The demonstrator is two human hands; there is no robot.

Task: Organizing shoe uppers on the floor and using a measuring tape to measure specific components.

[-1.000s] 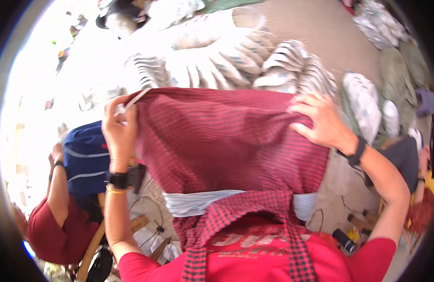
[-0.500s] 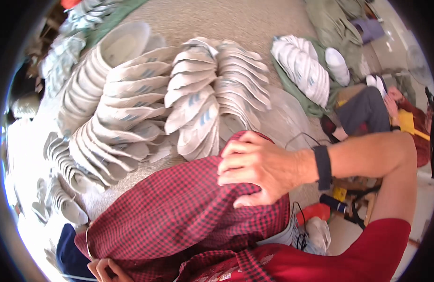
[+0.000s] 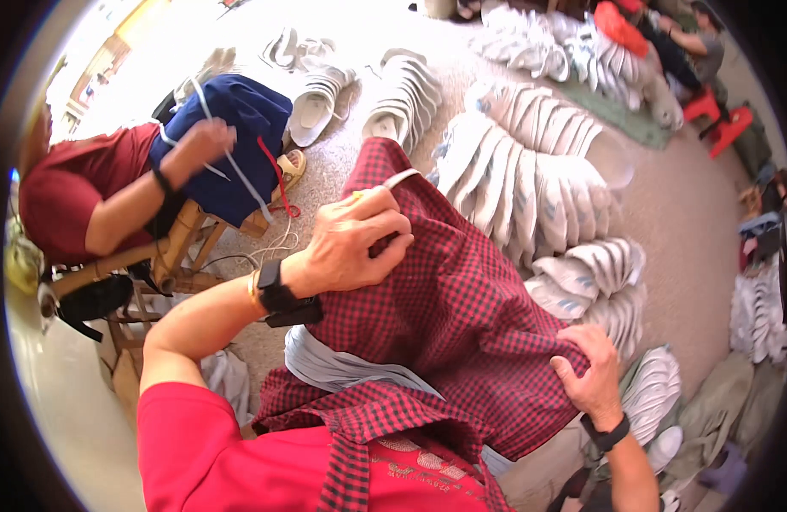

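1. The red checked cloth (image 3: pixel 461 316) spreads across the centre of the frame.
2. Your left hand (image 3: pixel 355 243), fingers (image 3: pixel 385 230) curled tight, bunches its upper edge.
3. Your right hand (image 3: pixel 591 375) clamps the lower right corner.
4. Stacked white bowls (image 3: pixel 538 183) lie beyond, upper right.

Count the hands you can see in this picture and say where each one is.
3. The left hand grips the top of the red checked cloth; the right hand clutches its lower right edge; a co-worker's hand rests on a blue bundle at upper left. Others may be hidden.
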